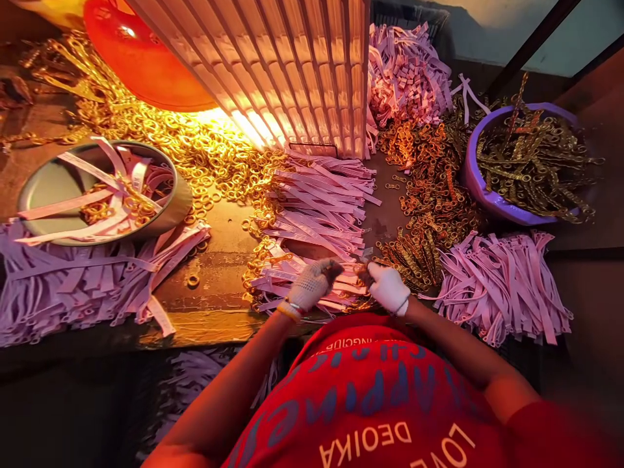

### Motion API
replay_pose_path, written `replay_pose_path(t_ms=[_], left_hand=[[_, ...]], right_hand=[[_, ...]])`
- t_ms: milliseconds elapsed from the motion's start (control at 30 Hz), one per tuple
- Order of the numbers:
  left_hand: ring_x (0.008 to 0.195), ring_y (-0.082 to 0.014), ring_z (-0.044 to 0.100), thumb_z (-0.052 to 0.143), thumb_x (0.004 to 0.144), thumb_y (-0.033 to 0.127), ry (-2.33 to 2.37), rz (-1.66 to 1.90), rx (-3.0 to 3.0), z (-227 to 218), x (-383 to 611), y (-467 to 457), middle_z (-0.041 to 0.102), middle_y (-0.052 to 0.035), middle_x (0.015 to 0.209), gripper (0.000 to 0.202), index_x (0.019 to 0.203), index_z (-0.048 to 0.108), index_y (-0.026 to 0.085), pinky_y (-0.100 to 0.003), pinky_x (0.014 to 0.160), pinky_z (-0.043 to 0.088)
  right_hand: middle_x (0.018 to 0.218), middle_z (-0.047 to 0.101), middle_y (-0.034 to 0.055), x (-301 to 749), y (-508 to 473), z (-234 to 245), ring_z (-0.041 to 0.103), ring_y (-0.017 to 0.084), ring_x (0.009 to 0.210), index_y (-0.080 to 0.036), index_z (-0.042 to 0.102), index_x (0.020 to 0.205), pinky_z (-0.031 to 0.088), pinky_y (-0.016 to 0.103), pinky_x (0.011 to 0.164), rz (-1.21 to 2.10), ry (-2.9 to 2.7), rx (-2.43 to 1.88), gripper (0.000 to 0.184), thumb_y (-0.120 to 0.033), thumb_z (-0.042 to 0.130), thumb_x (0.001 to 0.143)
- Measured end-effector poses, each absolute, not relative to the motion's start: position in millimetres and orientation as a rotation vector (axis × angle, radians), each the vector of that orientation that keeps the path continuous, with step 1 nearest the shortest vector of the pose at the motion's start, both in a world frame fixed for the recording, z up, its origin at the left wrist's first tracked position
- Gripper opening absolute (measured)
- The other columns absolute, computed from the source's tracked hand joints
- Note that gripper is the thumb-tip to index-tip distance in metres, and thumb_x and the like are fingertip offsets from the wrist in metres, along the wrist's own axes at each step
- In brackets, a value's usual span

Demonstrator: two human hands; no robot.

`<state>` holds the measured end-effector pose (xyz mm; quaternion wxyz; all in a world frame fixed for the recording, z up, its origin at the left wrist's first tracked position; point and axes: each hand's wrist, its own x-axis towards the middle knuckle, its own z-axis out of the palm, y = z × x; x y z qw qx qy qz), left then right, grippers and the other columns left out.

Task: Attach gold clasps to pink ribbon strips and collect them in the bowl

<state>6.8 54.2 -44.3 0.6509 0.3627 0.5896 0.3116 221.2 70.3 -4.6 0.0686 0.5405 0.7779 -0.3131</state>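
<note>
My left hand (314, 284), in a white knit glove with darkened fingertips, is closed in a pinch over the near end of a pile of pink fabric straps (319, 214). Facing it, a short gap away, my right hand (389, 288) is gloved too, its thumb and fingers pressed together. What either hand holds is too small and dark to make out. Gold metal clasps (253, 276) line the straps' left ends. Just beyond my right hand lie dark gold chain pieces (414, 260).
A bright lamp with a red shade (141, 65) and a ribbed panel (273, 71) stand ahead. Gold rings (214, 166) spread beneath. At left is a metal bowl (182, 205); at right, a purple basin (472, 166) of chain pieces. More pink straps (502, 283) lie at right.
</note>
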Motion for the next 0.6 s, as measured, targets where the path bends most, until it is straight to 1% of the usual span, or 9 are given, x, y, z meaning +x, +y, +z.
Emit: replay_pose_path(t_ms=[33,100,167,267,333,367,433,500,600], left_hand=[[0.053,-0.0134,0.051,0.072,0.075,0.035,1.452,0.688,1.037,-51.0,-1.6,68.0,0.062,-0.0026,0.064,0.018,0.076,0.066,0.018,-0.022,0.049,0.038],[0.067,-0.0189,0.06,0.066,0.076,0.023,1.63,0.522,1.462,-63.3,-14.2,92.8,0.069,-0.0069,0.075,0.006,0.076,0.07,0.018,-0.026,0.062,0.046],[0.078,-0.0229,0.064,0.06,0.076,0.015,1.679,0.31,1.733,-71.3,-18.0,109.1,0.072,-0.01,0.084,0.014,0.082,0.073,0.017,-0.03,0.073,0.048],[0.083,-0.0238,0.066,0.058,0.078,0.013,1.58,0.096,1.892,-74.9,-8.2,116.4,0.073,-0.0122,0.101,0.027,0.098,0.075,0.019,-0.029,0.074,0.047],[0.082,-0.024,0.067,0.058,0.082,0.017,1.502,-0.095,1.937,-74.3,2.6,115.5,0.071,-0.013,0.109,0.032,0.111,0.073,0.021,-0.029,0.071,0.046],[0.082,-0.0247,0.068,0.057,0.086,0.022,1.477,-0.196,1.939,-73.9,7.6,115.2,0.071,-0.0134,0.108,0.033,0.117,0.071,0.022,-0.03,0.071,0.046],[0.081,-0.0271,0.069,0.051,0.094,0.034,1.474,-0.319,1.893,-74.0,15.8,115.9,0.072,-0.0139,0.1,0.034,0.124,0.066,0.023,-0.032,0.071,0.046],[0.083,-0.029,0.069,0.046,0.098,0.044,1.492,-0.341,1.851,-75.6,21.4,118.6,0.072,-0.0135,0.092,0.039,0.125,0.064,0.023,-0.033,0.073,0.047],[0.084,-0.0298,0.07,0.048,0.096,0.051,1.499,-0.327,1.829,-79.2,27.7,123.6,0.071,-0.0135,0.091,0.042,0.121,0.064,0.022,-0.035,0.076,0.048]], right_hand=[[0.1,0.075,0.0111,220.1,82.2,-11.0,0.068,0.02,0.09,-0.017,0.066,0.106,0.039,0.027,0.072,-0.885,2.338,1.695,0.028,-0.033,0.044,0.104],[0.108,0.073,0.0128,215.9,102.0,-24.5,0.066,0.021,0.099,-0.015,0.066,0.107,0.04,0.027,0.079,-0.808,2.327,1.719,0.021,-0.024,0.05,0.099],[0.11,0.073,0.0124,211.5,108.7,-36.7,0.065,0.021,0.102,-0.015,0.067,0.108,0.04,0.026,0.082,-0.836,2.329,1.644,0.02,-0.021,0.052,0.096],[0.107,0.073,0.0117,210.4,90.4,-48.7,0.064,0.021,0.1,-0.015,0.068,0.105,0.041,0.027,0.084,-0.909,2.433,1.478,0.023,-0.028,0.05,0.099],[0.106,0.072,0.0115,214.1,69.6,-53.2,0.063,0.022,0.1,-0.015,0.068,0.102,0.042,0.028,0.087,-0.956,2.505,1.384,0.022,-0.031,0.053,0.097],[0.105,0.071,0.0114,216.8,60.3,-55.5,0.063,0.021,0.101,-0.015,0.068,0.101,0.042,0.028,0.088,-0.986,2.516,1.369,0.021,-0.03,0.056,0.096],[0.104,0.071,0.011,222.0,48.0,-61.8,0.063,0.021,0.101,-0.015,0.068,0.1,0.043,0.027,0.09,-1.068,2.502,1.403,0.018,-0.029,0.059,0.093],[0.103,0.071,0.0106,225.2,44.5,-71.6,0.063,0.021,0.099,-0.015,0.068,0.1,0.044,0.027,0.089,-1.151,2.475,1.492,0.017,-0.029,0.062,0.091],[0.1,0.073,0.0104,225.0,49.2,-89.3,0.065,0.021,0.094,-0.015,0.068,0.099,0.046,0.028,0.086,-1.263,2.443,1.648,0.015,-0.025,0.062,0.09]])
